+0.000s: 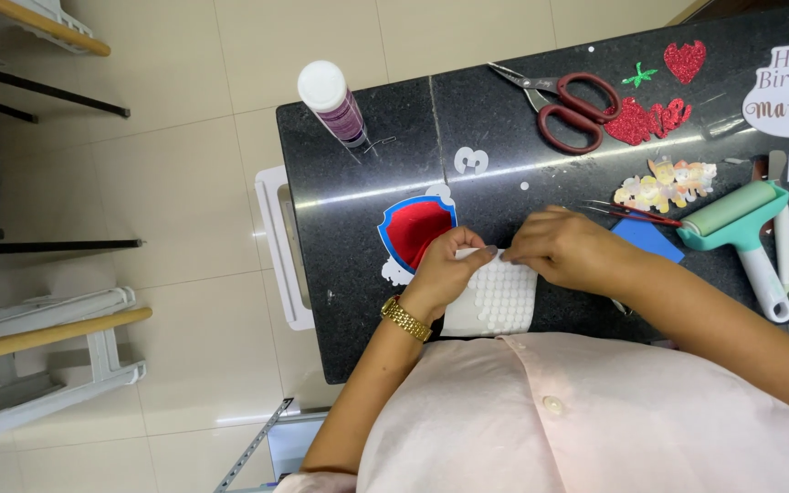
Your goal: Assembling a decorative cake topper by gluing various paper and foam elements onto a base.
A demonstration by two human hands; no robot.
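Observation:
A white sheet of small round foam dots (502, 299) lies at the near edge of the black table (349, 210). My left hand (445, 269), with a gold watch on its wrist, pinches the sheet's upper left edge. My right hand (563, 248) presses its fingertips on the sheet's top edge, next to the left fingers. Just beyond the left hand lies a red shield-shaped cutout with a blue and white border (411, 228).
On the table are a white-capped glue bottle (333, 102), red-handled scissors (568, 105), red glitter cutouts (650, 117), a teal roller (743, 228), tweezers (632, 214), a blue square (647, 239), a white number cutout (471, 161), cartoon stickers (667, 183). White shelving stands at left.

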